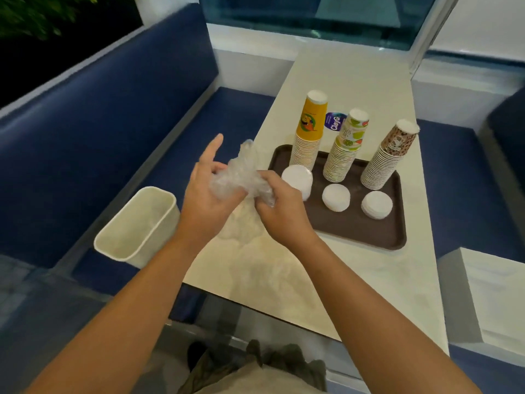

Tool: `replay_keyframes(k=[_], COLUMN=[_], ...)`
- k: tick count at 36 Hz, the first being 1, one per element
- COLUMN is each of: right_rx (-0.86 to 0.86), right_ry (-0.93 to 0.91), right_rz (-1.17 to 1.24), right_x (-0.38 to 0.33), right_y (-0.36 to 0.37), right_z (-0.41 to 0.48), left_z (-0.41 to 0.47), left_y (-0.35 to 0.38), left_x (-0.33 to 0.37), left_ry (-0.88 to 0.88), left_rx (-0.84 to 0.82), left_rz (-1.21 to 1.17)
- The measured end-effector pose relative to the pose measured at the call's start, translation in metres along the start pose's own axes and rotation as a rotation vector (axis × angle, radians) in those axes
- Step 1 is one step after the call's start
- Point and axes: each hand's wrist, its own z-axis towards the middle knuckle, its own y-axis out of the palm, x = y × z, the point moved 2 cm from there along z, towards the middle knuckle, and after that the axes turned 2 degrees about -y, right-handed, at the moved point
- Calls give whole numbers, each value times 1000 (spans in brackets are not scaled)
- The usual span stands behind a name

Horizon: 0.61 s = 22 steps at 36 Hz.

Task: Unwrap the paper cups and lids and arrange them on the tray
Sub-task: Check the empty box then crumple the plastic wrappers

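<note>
Head view: you look down on a pale, smooth table [284,274] with a brown tray [369,231] on it.
Wrap: clear plastic wrap [241,177], thin and crinkly, bunched into a loose ball just off the tray's left edge, above the table, between your two hands.
Left hand: your left hand [204,200] cups the wrap on the side away from the tray. Lower fingers and thumb curl round it, index finger sticks out straight.
Right hand: your right hand [279,211] grips the wrap's tray side, fingers curled into the plastic, knuckles over the tray's left rim.
Tray: dark brown, matte, rectangular, with rounded corners and a raised lip.
Cups: three tall nested stacks stand upside down along the tray's far side: yellow stack [308,137] left, lime-print stack [343,152] middle, brown-patterned stack [389,160] right. The rolled rims give ribbed sides, and each stack leans slightly.
Lids: flat white round lids in three short piles along the tray's near side: left lid pile [298,180], taller and partly behind your right hand; middle lid pile [336,197]; right lid pile [377,205]. One sits in front of each cup stack.
Bin: cream plastic bin [136,226], rectangular with rounded corners and an open top, well left of the tray, on the blue padded bench [99,123].
Sticker: round blue sticker [333,122] on the table just past the tray's far edge.
</note>
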Motion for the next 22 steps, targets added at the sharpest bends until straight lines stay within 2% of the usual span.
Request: replay_keyframes(k=[3, 7, 10, 15, 18, 22], right_rx=[-99, -222, -290, -332, -332, -447], right_ry=[-3, -19, -39, -37, -36, -102], right_rz=[-28, -101, -117, -9, -71, -210], right_x=[-16, -32, -37, -33, -17, 16], right_y=[38, 97, 152, 234, 277, 333], right_z=[25, 55, 77, 102, 117, 135], left_z=[0, 5, 18, 44, 56, 63], left_y=[-48, -103, -141, -204, -232, -252], left_x=[-11, -32, -57, -123, -168, -229], left_ry=[32, -13, -81, -217, -317, -465], left_rx=[-82, -144, -74, 28, 51, 96], left_rz=[77, 46, 28, 185, 247, 352])
